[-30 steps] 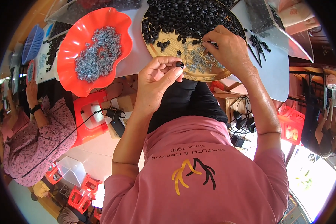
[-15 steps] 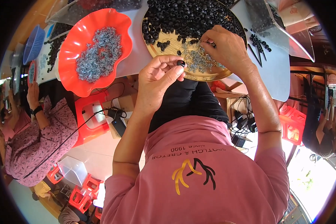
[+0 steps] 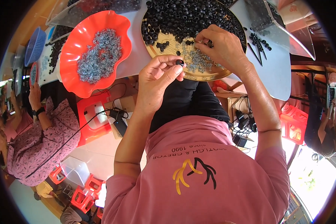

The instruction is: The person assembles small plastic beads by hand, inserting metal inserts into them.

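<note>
My left hand point(image 3: 156, 80) pinches a small round black cap-like piece point(image 3: 180, 62) between thumb and fingers, just off the near edge of a round gold tray point(image 3: 152, 51). Over the tray is my right hand point(image 3: 224, 46), thumb and index finger drawn close together beside loose black pieces. Whatever lies between those fingertips is too small to make out. Many hollow black pieces point(image 3: 183, 16) cover the tray's far part. Small clear, bluish coil-like pieces point(image 3: 201, 61) are scattered on its near part, below my right hand.
Left of the tray sits a wavy-rimmed red bowl point(image 3: 69, 71) of similar coil-like pieces. Black pointed rods point(image 3: 254, 54) and caps lie right of the tray. Clear plastic bins point(image 3: 287, 28) and a blue basket point(image 3: 35, 44) stand around. Another person's hand point(image 3: 35, 95) is at far left.
My right hand has shifted slightly left over the tray, its fingertips now beside a black piece. My left hand keeps its pinch on the black cap-like piece, almost unmoved.
</note>
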`<state>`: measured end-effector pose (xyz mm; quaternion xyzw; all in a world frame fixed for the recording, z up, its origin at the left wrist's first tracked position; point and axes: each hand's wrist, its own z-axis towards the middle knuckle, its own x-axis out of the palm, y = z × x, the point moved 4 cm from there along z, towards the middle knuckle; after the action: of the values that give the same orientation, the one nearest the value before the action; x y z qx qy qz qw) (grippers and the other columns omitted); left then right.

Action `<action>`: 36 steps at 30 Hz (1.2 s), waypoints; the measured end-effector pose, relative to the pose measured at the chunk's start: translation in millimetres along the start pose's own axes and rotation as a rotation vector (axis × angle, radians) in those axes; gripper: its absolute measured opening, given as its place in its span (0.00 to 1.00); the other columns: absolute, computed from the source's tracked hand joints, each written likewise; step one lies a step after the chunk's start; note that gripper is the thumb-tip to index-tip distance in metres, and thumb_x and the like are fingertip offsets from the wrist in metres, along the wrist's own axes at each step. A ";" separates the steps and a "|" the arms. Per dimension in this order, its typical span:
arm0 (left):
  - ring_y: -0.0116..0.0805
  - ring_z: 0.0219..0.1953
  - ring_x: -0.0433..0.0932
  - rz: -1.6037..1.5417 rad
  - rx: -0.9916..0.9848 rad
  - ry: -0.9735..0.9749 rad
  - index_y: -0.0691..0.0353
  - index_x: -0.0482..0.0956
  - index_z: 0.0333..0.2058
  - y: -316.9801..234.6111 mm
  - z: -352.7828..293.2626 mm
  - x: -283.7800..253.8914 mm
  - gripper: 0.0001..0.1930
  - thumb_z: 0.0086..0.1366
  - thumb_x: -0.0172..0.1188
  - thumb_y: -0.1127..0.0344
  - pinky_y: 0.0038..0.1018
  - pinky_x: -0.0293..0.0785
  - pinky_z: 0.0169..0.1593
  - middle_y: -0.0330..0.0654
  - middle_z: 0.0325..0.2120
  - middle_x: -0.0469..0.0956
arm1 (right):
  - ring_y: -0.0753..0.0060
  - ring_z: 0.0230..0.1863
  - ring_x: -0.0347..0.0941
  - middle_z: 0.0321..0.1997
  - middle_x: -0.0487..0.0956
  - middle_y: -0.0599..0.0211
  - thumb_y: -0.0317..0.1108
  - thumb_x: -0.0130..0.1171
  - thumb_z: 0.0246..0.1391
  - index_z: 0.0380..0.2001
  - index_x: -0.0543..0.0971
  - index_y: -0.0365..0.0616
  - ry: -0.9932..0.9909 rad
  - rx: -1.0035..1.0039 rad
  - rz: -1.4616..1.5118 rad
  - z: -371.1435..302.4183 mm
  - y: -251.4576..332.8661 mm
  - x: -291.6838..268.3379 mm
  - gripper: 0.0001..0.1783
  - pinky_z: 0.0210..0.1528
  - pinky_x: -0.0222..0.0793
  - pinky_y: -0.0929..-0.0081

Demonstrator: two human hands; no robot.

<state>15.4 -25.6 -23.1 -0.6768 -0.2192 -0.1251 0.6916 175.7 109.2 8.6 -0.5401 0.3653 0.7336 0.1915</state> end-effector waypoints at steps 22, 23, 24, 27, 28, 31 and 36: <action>0.28 0.35 0.79 -0.013 -0.003 0.010 0.69 0.78 0.48 -1.8 7.2 5.7 0.12 0.67 0.60 0.75 0.25 0.78 0.41 0.43 0.37 0.81 | 0.58 0.33 0.75 0.30 0.78 0.60 0.34 0.66 0.46 0.29 0.80 0.40 0.075 -0.079 0.521 -20.2 41.3 -40.0 0.10 0.37 0.71 0.68; 0.28 0.36 0.79 0.003 -0.002 0.024 0.70 0.78 0.48 -1.7 7.3 6.5 0.12 0.67 0.60 0.75 0.24 0.78 0.42 0.43 0.37 0.80 | 0.58 0.33 0.76 0.30 0.78 0.59 0.35 0.67 0.46 0.29 0.80 0.39 0.081 -0.096 0.526 -20.9 43.9 -41.1 0.11 0.37 0.71 0.65; 0.28 0.36 0.79 0.003 -0.004 0.026 0.70 0.78 0.48 -2.6 7.0 8.5 0.12 0.67 0.60 0.75 0.24 0.78 0.42 0.43 0.37 0.80 | 0.58 0.33 0.76 0.30 0.78 0.59 0.35 0.67 0.46 0.29 0.80 0.39 0.080 -0.093 0.526 -21.7 43.1 -39.5 0.11 0.37 0.71 0.65; 0.27 0.35 0.79 0.085 0.025 -0.002 0.71 0.78 0.48 -5.5 5.6 12.9 0.12 0.67 0.60 0.77 0.23 0.78 0.43 0.41 0.37 0.80 | 0.84 0.21 0.58 0.28 0.71 0.74 0.28 0.67 0.47 0.29 0.78 0.40 -0.004 -0.209 0.524 -23.4 43.8 -39.2 0.07 0.23 0.55 0.81; 0.27 0.35 0.79 0.186 0.110 0.005 0.72 0.78 0.47 -6.9 5.3 13.2 0.11 0.65 0.61 0.78 0.22 0.77 0.42 0.41 0.37 0.80 | 0.83 0.22 0.59 0.27 0.71 0.74 0.28 0.67 0.47 0.28 0.77 0.40 0.002 -0.228 0.515 -23.2 44.2 -39.6 0.07 0.23 0.56 0.80; 0.27 0.34 0.79 0.437 0.284 0.024 0.71 0.79 0.44 -13.0 5.5 15.9 0.11 0.63 0.62 0.80 0.22 0.77 0.40 0.41 0.36 0.80 | 0.81 0.22 0.60 0.27 0.70 0.73 0.28 0.67 0.47 0.28 0.77 0.40 0.021 -0.248 0.491 -23.7 43.0 -41.1 0.08 0.23 0.57 0.79; 0.27 0.33 0.79 0.588 0.386 0.030 0.69 0.81 0.41 -15.1 4.6 19.6 0.11 0.59 0.64 0.81 0.23 0.78 0.38 0.43 0.35 0.79 | 0.55 0.33 0.75 0.30 0.77 0.59 0.34 0.68 0.43 0.27 0.78 0.40 0.130 -0.172 0.422 -24.4 45.5 -46.2 0.12 0.37 0.70 0.63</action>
<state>24.8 -19.4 -0.6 -0.5660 -0.0243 0.1129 0.8163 176.8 66.2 63.0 -0.5122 0.4176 0.7496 -0.0368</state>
